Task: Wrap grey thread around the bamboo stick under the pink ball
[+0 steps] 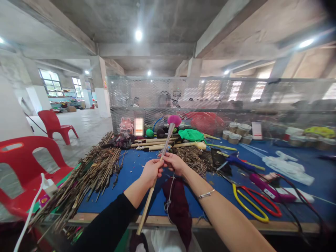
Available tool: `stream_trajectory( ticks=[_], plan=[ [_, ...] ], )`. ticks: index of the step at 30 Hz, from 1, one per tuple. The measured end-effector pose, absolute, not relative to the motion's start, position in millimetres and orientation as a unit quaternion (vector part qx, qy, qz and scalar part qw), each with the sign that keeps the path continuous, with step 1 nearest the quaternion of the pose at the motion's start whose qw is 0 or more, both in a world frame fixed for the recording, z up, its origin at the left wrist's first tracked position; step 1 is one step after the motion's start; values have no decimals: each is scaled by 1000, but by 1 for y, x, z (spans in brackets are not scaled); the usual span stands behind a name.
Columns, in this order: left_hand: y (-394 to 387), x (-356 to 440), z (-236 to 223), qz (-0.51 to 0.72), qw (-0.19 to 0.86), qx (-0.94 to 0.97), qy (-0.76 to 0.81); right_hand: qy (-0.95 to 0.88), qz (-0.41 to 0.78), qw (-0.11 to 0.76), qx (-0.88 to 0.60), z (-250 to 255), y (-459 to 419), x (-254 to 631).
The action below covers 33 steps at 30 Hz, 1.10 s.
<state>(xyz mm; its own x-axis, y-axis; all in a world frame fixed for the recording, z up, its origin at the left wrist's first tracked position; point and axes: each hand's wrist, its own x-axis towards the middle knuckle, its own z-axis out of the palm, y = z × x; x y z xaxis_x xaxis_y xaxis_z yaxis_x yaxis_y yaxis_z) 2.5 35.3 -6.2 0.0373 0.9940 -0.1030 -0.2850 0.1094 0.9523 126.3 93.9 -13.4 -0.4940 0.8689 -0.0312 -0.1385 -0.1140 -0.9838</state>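
Note:
A long light wooden stick slants up from the table's front edge, with a pink rounded head at its far end. Whitish, see-through material covers its upper part below the head. My left hand is closed around the stick near its middle. Just above, my right hand pinches the same stick at the lower end of the covering; the exact fingertip contact is partly hidden. Below my hands, a dark maroon cloth with a grey string hangs over the table's edge.
Bundled dry twigs lie on the left of the blue table. Scissors with red and yellow handles, a purple tool and paper cups are on the right. A perforated metal screen stands behind; red chairs are left.

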Motion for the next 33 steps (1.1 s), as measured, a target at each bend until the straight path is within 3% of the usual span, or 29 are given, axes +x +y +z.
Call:
stream_trajectory(
  ticks=[5,13,18,22,28,33],
  plan=[
    [34,9,-9,532,584,418,449,-532,669,416,-310,-14,94,124],
    [30,7,-15,575,470,440,505,-560,625,421,-343,-8,94,124],
    [27,6,-9,562,508,454,470,-562,675,394,-270,-1,90,132],
    [26,4,-10,532,545,458,459,-575,651,395,-298,-5,92,129],
    [29,1,-11,567,500,436,489,-585,623,406,-324,-9,93,122],
    [29,0,-2,547,546,433,463,-561,682,385,-269,-4,90,129]
  ],
)
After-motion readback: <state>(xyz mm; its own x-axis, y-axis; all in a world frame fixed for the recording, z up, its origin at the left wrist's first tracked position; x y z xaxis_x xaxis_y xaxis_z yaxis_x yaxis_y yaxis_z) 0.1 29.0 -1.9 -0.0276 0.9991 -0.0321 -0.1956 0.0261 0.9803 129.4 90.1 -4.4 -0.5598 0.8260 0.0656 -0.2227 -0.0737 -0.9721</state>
